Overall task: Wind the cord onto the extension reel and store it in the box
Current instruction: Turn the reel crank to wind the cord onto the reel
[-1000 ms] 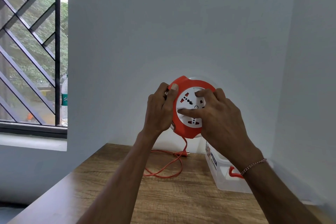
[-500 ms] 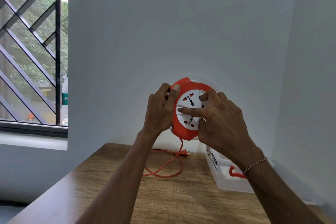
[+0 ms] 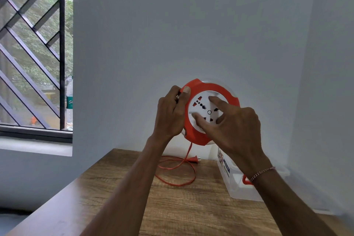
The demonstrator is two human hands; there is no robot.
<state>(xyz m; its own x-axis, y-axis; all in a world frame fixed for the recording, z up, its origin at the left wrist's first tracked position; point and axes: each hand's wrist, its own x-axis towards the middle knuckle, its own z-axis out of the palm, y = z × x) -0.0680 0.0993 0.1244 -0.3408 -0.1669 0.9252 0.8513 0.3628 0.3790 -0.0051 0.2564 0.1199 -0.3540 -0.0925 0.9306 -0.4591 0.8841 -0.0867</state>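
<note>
I hold a round orange extension reel (image 3: 214,87) with a white socket face up in the air above the table. My left hand (image 3: 169,115) grips its left rim, thumb on the front edge. My right hand (image 3: 232,124) lies on the white socket face, fingertips spread and pressing on it. An orange cord (image 3: 177,175) hangs from the reel's bottom and loops on the wooden table (image 3: 191,212), ending in an orange plug (image 3: 193,159). A clear plastic box (image 3: 234,188) with an orange latch stands on the table at the right, partly behind my right forearm.
White walls close the table in at the back and right. A barred window (image 3: 32,51) is at the left, with a plastic bottle (image 3: 69,103) on its sill. The table's left edge runs diagonally toward me.
My right hand's fingers have shifted round on the socket face, and the face has turned. The cord loop on the table looks a little shorter.
</note>
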